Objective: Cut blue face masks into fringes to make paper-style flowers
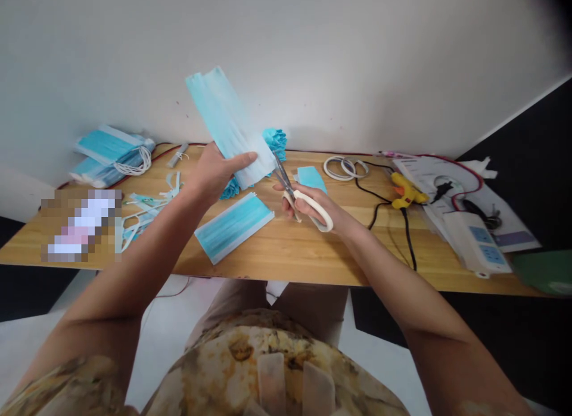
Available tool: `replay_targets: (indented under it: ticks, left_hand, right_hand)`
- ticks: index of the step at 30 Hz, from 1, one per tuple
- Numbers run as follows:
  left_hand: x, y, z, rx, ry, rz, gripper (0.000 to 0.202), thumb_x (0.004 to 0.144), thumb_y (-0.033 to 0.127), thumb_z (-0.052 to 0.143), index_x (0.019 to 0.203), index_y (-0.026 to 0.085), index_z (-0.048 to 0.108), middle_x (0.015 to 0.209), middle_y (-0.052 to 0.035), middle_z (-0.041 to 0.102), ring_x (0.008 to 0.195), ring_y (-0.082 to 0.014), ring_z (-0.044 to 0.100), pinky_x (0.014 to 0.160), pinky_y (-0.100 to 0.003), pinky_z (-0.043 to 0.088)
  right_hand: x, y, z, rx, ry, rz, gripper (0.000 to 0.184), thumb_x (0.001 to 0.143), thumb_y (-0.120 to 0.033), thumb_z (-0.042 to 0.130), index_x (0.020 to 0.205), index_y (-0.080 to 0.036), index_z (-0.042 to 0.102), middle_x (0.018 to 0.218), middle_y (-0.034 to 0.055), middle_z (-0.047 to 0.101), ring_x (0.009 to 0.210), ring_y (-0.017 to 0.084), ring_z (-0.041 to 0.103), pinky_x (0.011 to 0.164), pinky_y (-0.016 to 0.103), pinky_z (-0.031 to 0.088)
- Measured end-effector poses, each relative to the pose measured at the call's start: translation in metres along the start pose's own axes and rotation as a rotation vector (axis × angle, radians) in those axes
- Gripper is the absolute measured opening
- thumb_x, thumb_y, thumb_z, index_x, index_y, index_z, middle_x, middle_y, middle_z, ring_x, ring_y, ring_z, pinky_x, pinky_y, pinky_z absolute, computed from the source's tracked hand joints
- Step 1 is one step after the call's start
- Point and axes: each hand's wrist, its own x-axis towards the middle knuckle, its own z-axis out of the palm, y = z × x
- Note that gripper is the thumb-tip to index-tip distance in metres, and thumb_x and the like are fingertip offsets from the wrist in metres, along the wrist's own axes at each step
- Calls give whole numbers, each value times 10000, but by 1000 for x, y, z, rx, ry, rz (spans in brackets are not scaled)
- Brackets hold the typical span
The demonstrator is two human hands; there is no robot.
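Observation:
Raised over the table, my left hand (218,171) grips an unfolded blue face mask (227,121), thumb on its face. My right hand (313,204) has its fingers through the handles of cream-handled scissors (292,195). Their blades meet the mask's lower right edge; whether they are cutting into it I cannot tell. Below lies another blue mask (235,226), flat on the wood. A small blue piece (311,177) sits behind my right hand. Ruffled blue material (274,142) shows behind the held mask, partly hidden by it.
Stacked masks (107,151) and cut strips (143,207) occupy the left of the wooden table (330,261). Toward the right are tape rolls (344,167), a yellow glue gun (406,191) with its black cord, papers (504,213) and a white power strip (482,243). A wall stands behind.

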Motion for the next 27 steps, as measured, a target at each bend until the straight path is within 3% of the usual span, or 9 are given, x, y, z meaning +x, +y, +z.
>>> replay_targets:
  ticks: [4, 8, 12, 19, 23, 27]
  left_hand:
    - [5, 2, -3, 27, -64, -10, 458, 564, 85, 880, 989, 131, 712, 927, -109, 738, 966, -306, 714, 779, -365, 611]
    - [16, 0, -4, 48, -116, 62, 350, 602, 196, 892, 903, 122, 731, 906, -117, 741, 895, -276, 708, 712, -326, 599]
    - [29, 5, -5, 10, -155, 109, 368, 596, 236, 896, 902, 116, 731, 889, -119, 743, 833, -268, 706, 673, -322, 590]
    - [47, 28, -10, 146, -265, 125, 336, 571, 194, 901, 854, 112, 740, 867, -136, 750, 780, -267, 700, 621, -299, 562]
    - [51, 33, -11, 319, -263, 146, 333, 655, 294, 857, 900, 102, 739, 910, -122, 753, 861, -283, 705, 725, -355, 581]
    - [53, 31, -11, 418, -353, 164, 402, 713, 391, 810, 992, 116, 717, 1017, -114, 756, 981, -302, 702, 829, -399, 587]
  right_hand:
    - [5, -2, 2, -18, -30, 5, 625, 884, -648, 597, 1346, -227, 603, 903, 46, 672, 742, 150, 619, 652, 288, 498]
    - [14, -12, 5, -66, -6, -17, 605, 868, -658, 612, 1307, -243, 628, 917, 51, 672, 746, 154, 601, 660, 297, 496]
    - [25, -20, 4, -101, 28, -65, 630, 857, -696, 590, 1297, -246, 624, 928, 55, 663, 756, 166, 588, 677, 309, 490]
    - [33, -2, 5, 55, 91, -50, 678, 830, -692, 631, 1311, -217, 582, 882, 31, 589, 687, 141, 551, 602, 284, 432]
    - [30, 3, 9, 91, 179, 18, 745, 758, -703, 697, 1284, -187, 591, 847, 23, 570, 634, 129, 522, 574, 283, 410]
    - [26, -2, 12, 57, 226, 48, 792, 736, -748, 681, 1280, -179, 591, 829, 18, 558, 602, 117, 503, 550, 276, 397]
